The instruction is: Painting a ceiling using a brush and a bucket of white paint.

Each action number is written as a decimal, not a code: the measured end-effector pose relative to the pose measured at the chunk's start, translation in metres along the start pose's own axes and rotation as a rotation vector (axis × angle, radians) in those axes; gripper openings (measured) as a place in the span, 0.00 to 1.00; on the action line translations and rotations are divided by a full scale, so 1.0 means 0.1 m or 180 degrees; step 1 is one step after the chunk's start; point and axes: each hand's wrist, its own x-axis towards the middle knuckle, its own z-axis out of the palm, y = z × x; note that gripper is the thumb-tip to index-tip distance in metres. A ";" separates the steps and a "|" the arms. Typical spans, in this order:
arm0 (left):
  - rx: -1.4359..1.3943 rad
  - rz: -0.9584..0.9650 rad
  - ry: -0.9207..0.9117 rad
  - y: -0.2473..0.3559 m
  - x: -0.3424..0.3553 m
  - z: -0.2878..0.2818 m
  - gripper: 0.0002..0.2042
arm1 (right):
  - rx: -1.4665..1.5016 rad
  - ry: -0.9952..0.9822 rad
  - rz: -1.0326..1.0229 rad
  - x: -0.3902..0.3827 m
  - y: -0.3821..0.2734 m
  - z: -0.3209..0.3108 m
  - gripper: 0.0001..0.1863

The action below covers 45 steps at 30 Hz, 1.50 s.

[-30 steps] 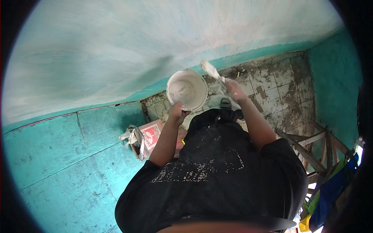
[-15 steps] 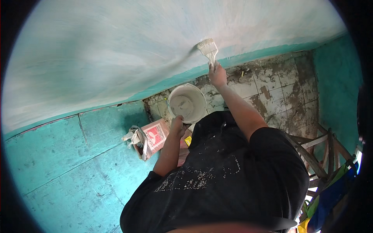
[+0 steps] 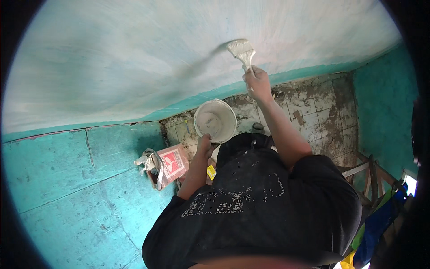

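My right hand (image 3: pixel 257 84) is closed round the handle of a wide paintbrush (image 3: pixel 243 51) thick with whitish paint. The brush's bristle end is up at the wall (image 3: pixel 134 58), which is streaked white over turquoise; whether the bristles touch it I cannot tell. Lower down, my left hand (image 3: pixel 205 145) grips the near rim of a white bucket (image 3: pixel 230 117), thumb over the edge. Pale grey-white paint or slurry (image 3: pixel 209 122) lies in the bottom of the bucket. The fingers under the rim are partly hidden.
A red and white printed bag (image 3: pixel 174 163) stands left of my left forearm by the turquoise panelled surface (image 3: pixel 67 179). Stained, chipped floor tiles (image 3: pixel 307 123) lie beyond my right arm. Wooden framing (image 3: pixel 374 177) and blue cloth (image 3: pixel 380 224) are at the right.
My right hand and the brush have shifted slightly, the brush head tilting more against the view. The left hand keeps its hold on the bucket. The whole view has turned a little.
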 end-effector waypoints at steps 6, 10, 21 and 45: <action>-0.0061 -0.0071 0.0006 -0.09 -0.02 -0.23 0.25 | 0.0095 0.0226 -0.0785 -0.21 0.31 -0.23 0.12; -0.0107 0.0017 0.0036 -0.21 -0.02 -0.43 0.25 | 0.0013 0.0103 -0.0014 -0.32 0.58 -0.13 0.11; -0.0171 0.0175 0.0168 -0.10 -0.28 -0.53 0.24 | 0.0360 -0.0506 0.0472 -0.14 -0.24 -0.13 0.10; 0.0719 -0.0404 -0.0227 1.70 0.63 -1.37 0.25 | 0.0724 0.0099 0.1275 0.45 -0.36 0.87 0.11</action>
